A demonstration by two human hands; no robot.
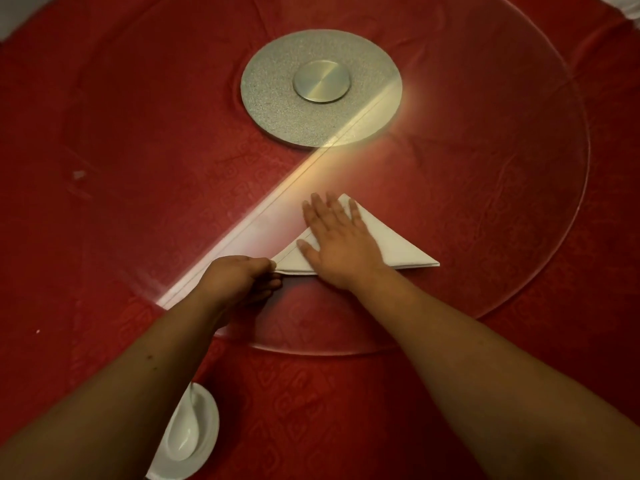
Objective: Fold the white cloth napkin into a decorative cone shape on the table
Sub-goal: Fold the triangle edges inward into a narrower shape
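Red-clothed surface (104, 168), glass turntable (519, 237) on top. Napkin (391, 247) lies there as a flat triangle. Right hand (337, 244) presses it, fingers spread; left hand (239, 280) pinches its left corner. Cone rolling apparently remains.

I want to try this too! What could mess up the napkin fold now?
The napkin lies on smooth glass, so it might slide when the left hand pulls its pinched corner. If the flat right hand lifts early, the stacked layers may spring apart. The left arm is also close to the spoon.
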